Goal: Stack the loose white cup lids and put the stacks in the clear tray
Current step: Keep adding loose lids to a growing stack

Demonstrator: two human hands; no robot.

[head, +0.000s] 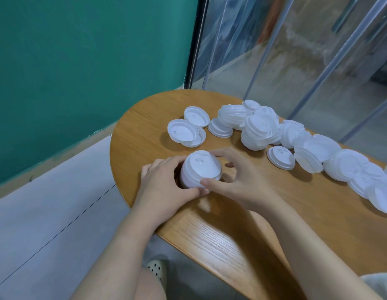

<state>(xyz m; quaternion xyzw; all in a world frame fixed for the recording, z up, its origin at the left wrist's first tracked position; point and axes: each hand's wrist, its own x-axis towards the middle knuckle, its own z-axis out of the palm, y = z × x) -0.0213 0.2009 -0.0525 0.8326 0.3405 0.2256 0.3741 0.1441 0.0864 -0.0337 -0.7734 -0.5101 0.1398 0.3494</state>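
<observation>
A short stack of white cup lids (pixel 200 168) stands on the wooden table (pixel 264 224) near its rounded left end. My left hand (pixel 164 187) curls round the stack's left side. From the right, my right hand (pixel 233 182) holds the same stack, thumb at its front edge and fingers behind it. Several loose white lids (pixel 259 128) lie in a heap that runs from the table's far middle to the right edge. Two or three more lids (pixel 184 132) lie apart, just beyond the stack. No clear tray is in view.
The table's left end is rounded, with grey floor (pixel 47 213) below and a teal wall (pixel 80 61) behind. Clear glass panels with metal posts (pixel 296 61) stand beyond the far edge. A spotted shoe (pixel 155 269) shows under the table.
</observation>
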